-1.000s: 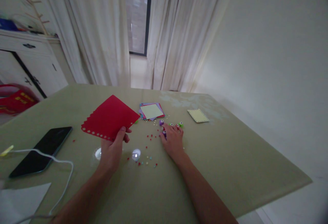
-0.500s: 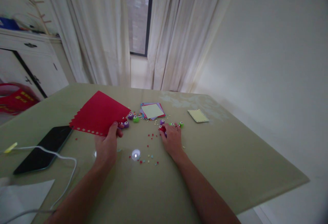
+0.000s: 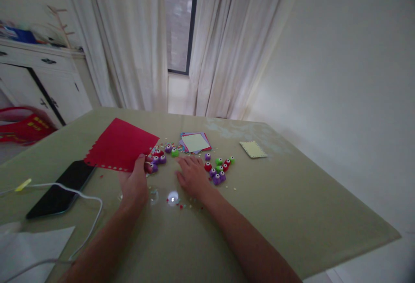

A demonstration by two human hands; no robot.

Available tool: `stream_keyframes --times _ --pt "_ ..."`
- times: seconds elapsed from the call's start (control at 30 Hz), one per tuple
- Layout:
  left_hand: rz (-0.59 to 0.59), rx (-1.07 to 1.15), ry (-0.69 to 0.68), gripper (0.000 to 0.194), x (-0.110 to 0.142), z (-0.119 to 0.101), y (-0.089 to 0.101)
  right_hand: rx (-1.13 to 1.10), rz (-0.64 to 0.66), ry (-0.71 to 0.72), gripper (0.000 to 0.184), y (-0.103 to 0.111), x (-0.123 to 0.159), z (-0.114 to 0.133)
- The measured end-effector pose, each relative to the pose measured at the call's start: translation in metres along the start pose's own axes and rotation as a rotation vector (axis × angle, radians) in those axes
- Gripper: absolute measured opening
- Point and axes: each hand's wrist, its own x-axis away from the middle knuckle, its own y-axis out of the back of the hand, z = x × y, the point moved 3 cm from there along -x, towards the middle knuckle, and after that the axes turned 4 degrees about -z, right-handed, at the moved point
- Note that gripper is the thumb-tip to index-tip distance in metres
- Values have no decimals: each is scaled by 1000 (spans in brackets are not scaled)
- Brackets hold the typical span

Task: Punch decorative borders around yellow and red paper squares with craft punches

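My left hand point(image 3: 134, 183) is closed on a red sheet of paper point(image 3: 121, 144), holding it by the near right corner, thumb on top. The sheet's near edges have small punched cutouts. Beside those fingers sits a cluster of small purple, red and green figures with big eyes point(image 3: 162, 159). My right hand point(image 3: 194, 175) is low over the table's middle, palm down, with its fingers stretched toward that cluster; nothing shows in it. Right of it stands a second group of eyed figures point(image 3: 217, 179). Tiny paper cutouts point(image 3: 180, 207) lie scattered, some partly hidden by my right hand.
A stack of coloured paper squares point(image 3: 195, 143) lies at the back, and a pale yellow square point(image 3: 253, 149) farther right. At left are a black phone or tablet point(image 3: 61, 190), a white cable point(image 3: 94, 197) and white paper point(image 3: 39, 248). A clear round piece point(image 3: 154, 196) sits near my left wrist.
My right hand has moved left, away from the right-hand group of figures, uncovering it, and its fingers have straightened. My left hand still holds the red paper. The view has shifted slightly.
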Motion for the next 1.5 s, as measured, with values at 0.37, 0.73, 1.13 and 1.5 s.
stream_keyframes --times 0.37,0.73,1.13,1.5 --pt "135 -96 -36 25 12 8 -3 -34 183 -7 16 2 0 12" --pt "512 -400 -28 33 55 4 -10 -1211 -46 -636 36 32 56 -22" --pt "505 -487 -37 35 64 -5 -14 -1639 -93 -866 57 31 57 -16" --pt "530 -522 -91 31 67 -1 -12 -1693 -109 -893 62 23 57 -14"
